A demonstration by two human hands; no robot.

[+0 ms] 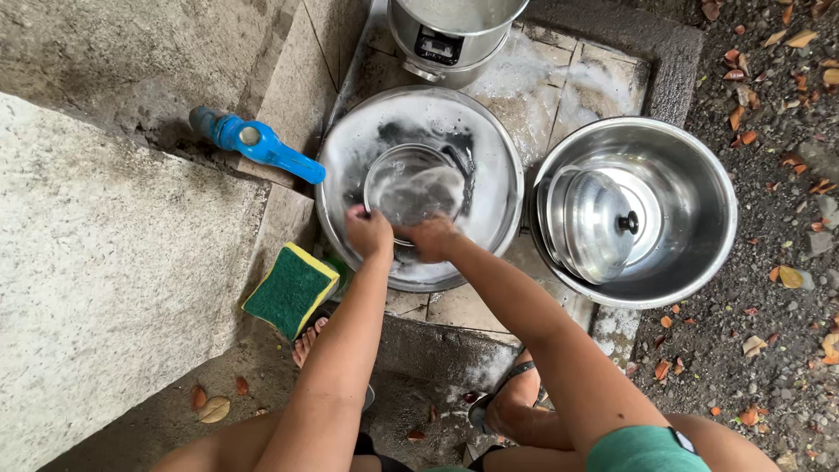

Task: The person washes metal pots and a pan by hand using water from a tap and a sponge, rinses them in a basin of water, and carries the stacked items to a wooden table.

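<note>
Landmark: large soapy basin (350,149), set on wet tiled floor (559,83).

Small glass bowl (412,185) inside basin, near its centre, tilted with open mouth facing up toward camera; round, so no long axis to speak of. Suds over bowl and basin floor.

Left hand (368,232) at near-left rim of bowl, fingers curled and pinching that rim; grip closed on bowl. Right hand (432,239) at near edge of bowl, just right of left hand, fingers bent and pressed together against bowl's lower wall or something under them; fingertips hidden beneath knuckles, so cannot tell whether a scrubber is held. Both hands at basin's near side; bowl lies directly beyond fingers, away from body. Left hand the steadier contact, right hand equally near.

Right of basin, touching or just beside it: second steel basin (699,157) holding steel lid (587,224) with dark knob, leaning on inner wall. Beyond basin: steel cooker pot (450,39), partly out of frame. Left of basin: blue tap handle (258,144) on concrete wall. Near-left of basin: green and yellow sponge (290,290), lying apart from both hands, on the ledge. Sandalled feet below basin's near edge. Dry leaves on gravel right of second basin.
</note>
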